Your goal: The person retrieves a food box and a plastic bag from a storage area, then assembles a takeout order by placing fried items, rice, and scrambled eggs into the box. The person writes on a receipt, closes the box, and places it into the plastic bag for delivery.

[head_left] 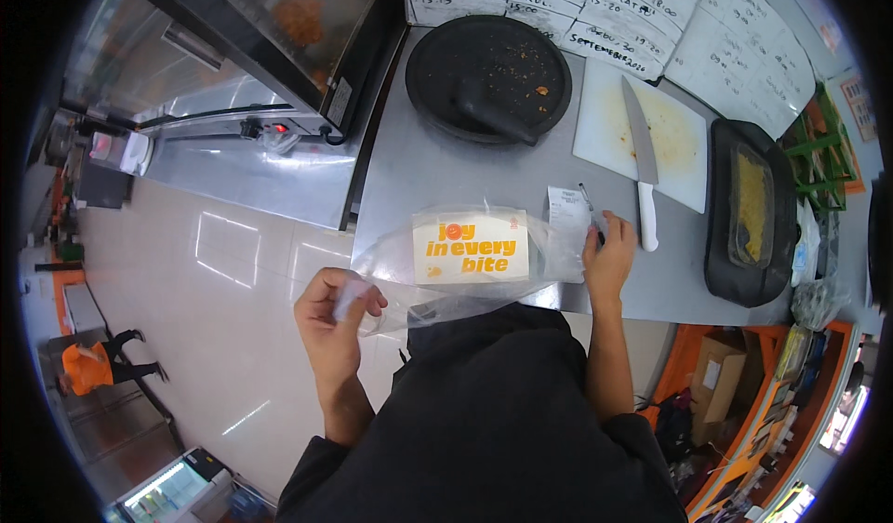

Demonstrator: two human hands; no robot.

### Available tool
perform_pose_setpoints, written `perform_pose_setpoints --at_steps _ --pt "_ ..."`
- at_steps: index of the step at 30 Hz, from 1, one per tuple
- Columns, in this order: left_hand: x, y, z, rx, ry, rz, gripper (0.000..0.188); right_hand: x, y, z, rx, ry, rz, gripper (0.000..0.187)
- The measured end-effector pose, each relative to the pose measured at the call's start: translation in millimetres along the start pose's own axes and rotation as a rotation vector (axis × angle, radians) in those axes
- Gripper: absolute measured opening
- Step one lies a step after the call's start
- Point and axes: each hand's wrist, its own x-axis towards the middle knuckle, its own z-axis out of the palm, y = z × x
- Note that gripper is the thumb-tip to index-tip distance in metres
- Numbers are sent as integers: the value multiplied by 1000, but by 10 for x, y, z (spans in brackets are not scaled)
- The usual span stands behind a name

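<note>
A clear plastic bag hangs at the front edge of the steel table, a cream box with orange lettering inside it. My left hand is closed on the bag's gathered left end. At the bag's other side, my right hand has its fingers bent together around something small and dark, too hidden to name. A white printed receipt lies just left of those fingers, partly behind the bag's plastic. A thin dark object like a pen rests by the receipt's upper edge.
A knife with a white handle lies on a white cutting board to the right. Behind stands a round black pan with crumbs and a dark tool. A black tray holds a clear container. A heated cabinet is at left.
</note>
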Motion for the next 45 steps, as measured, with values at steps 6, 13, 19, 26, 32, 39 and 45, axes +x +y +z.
perform_pose_setpoints --at_steps 6,13,19,26,32,39,45 --pt "32 64 54 -274 -42 -134 23 -318 -400 -47 254 -281 434 69" --pt "-10 116 94 -243 -122 -91 40 -253 -13 -203 780 -451 587 66" --pt "-54 99 40 -196 -148 -96 42 509 -1140 -1672 1182 114 90 67" --pt "-102 5 91 -291 -109 -10 46 33 -1937 -824 1199 -615 -259 32" --pt "-188 -85 15 -263 -182 -37 48 -279 -1353 -159 808 -802 -105 23" --pt "-140 -100 166 -254 -252 -44 45 79 -1464 -26 371 -640 -10 51" --pt "-57 -148 91 -89 -339 31 43 -99 -1376 47 198 -459 -345 53"
